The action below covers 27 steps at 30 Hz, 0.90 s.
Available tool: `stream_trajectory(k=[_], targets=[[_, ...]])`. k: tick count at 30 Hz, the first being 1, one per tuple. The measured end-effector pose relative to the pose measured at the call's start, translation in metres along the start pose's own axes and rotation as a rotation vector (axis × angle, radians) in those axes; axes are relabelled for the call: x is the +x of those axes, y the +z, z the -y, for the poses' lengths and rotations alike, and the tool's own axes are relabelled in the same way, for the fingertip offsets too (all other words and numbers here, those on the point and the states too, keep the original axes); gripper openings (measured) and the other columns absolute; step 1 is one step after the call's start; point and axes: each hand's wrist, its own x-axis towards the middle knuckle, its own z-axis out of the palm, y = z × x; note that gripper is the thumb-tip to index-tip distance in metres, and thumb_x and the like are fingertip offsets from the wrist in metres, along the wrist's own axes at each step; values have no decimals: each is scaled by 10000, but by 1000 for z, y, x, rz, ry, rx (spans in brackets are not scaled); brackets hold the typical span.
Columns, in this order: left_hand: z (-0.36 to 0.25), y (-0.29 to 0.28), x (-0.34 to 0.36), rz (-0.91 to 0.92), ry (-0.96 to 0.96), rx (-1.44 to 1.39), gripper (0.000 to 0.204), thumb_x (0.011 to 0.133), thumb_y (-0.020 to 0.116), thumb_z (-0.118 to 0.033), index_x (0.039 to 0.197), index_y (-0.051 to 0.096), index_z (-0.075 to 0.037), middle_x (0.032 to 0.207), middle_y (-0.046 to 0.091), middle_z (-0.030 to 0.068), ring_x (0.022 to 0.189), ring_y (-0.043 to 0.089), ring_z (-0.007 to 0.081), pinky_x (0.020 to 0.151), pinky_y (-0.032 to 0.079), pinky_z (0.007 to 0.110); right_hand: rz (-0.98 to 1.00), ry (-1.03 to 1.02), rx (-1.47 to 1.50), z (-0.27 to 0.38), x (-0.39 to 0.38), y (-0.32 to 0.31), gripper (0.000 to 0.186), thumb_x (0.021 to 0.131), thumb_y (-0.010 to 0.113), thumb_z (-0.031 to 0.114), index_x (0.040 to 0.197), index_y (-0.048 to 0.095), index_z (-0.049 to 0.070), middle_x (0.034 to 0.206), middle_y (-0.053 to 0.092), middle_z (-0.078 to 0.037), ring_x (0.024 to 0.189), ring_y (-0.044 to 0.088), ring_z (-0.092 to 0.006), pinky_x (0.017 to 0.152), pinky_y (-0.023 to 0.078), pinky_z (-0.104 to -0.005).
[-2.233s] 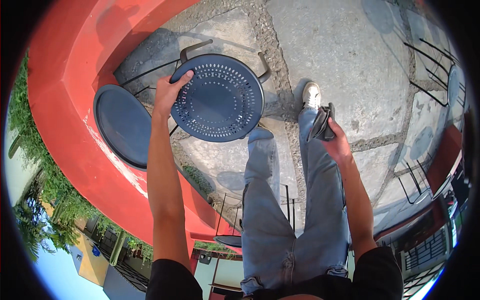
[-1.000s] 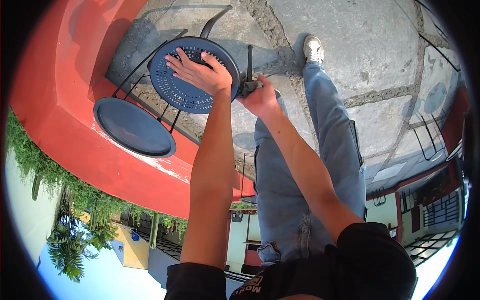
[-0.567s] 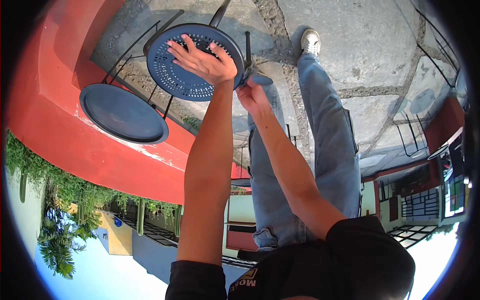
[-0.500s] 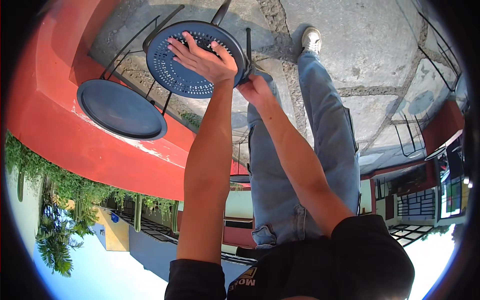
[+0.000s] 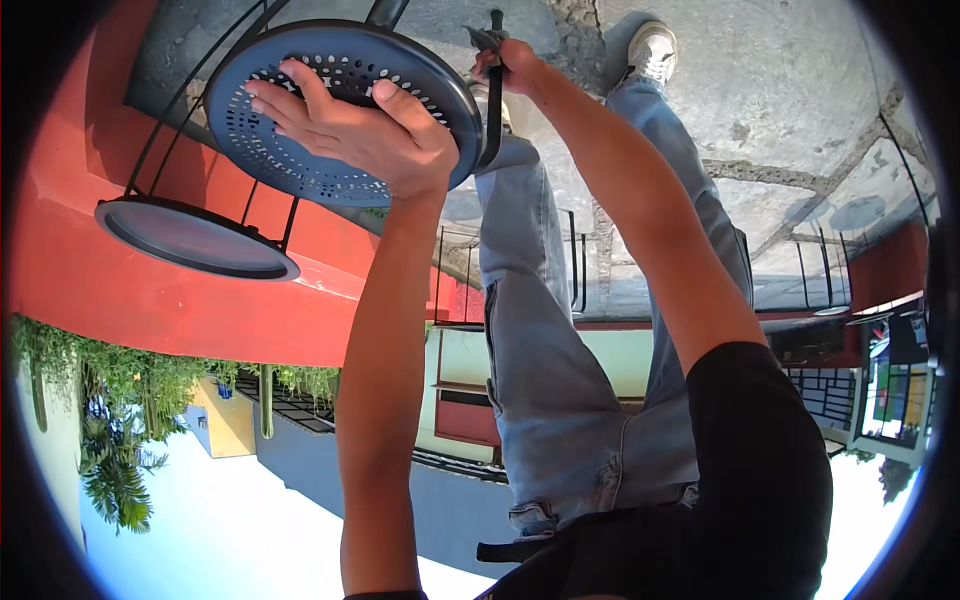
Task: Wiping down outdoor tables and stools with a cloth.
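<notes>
A round dark-blue perforated chair seat point(image 5: 330, 55) on a black metal frame fills the upper left. My left hand point(image 5: 350, 125) lies flat on top of it, fingers spread, palm near the seat's right rim. My right hand point(image 5: 508, 66) is closed around a dark metal tool point(image 5: 493, 105) held against the seat's right edge. The tool's far tip is hidden behind my fist.
A second round blue seat point(image 5: 195, 238) sits lower left, against a red curved wall point(image 5: 90, 290). My jeans-clad legs and a white shoe point(image 5: 652, 45) stand on grey stone paving point(image 5: 800, 90). More black metal chair frames point(image 5: 830, 270) stand at the right.
My right hand brought the tool from beside my leg up to the seat's right edge. My left hand shifted from the rim onto the seat top. The view has moved closer to the seat.
</notes>
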Motion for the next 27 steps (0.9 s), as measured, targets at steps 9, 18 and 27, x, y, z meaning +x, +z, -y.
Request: stream_trajectory(k=[9,18,27], targets=[[-5,9,-6,14,45,20,738,1093,397,-404,1631,258,82,1736,121,314,1611,80,508,1266,100,666,-256,-478,-1837,105,60,-21,199,952,620,225,962,686,37,915,724,-189,811,721,-371,706,605,-442],[-3,-4,1,-27,-72,60,731,1029,461,-354,1651,284,-14,1736,147,312,1590,115,563,1224,94,739,138,-79,-1770,212,-232,92,393,925,783,359,1177,640,93,1122,610,9,1162,582,-119,1143,462,-393],[-26,-11,4,-16,-229,-6,738,952,571,-352,1595,404,-31,1759,142,252,1637,68,438,1298,43,621,80,-756,-1208,125,-381,88,313,1055,640,247,1240,683,-2,988,694,-51,894,673,-130,1068,555,-428]])
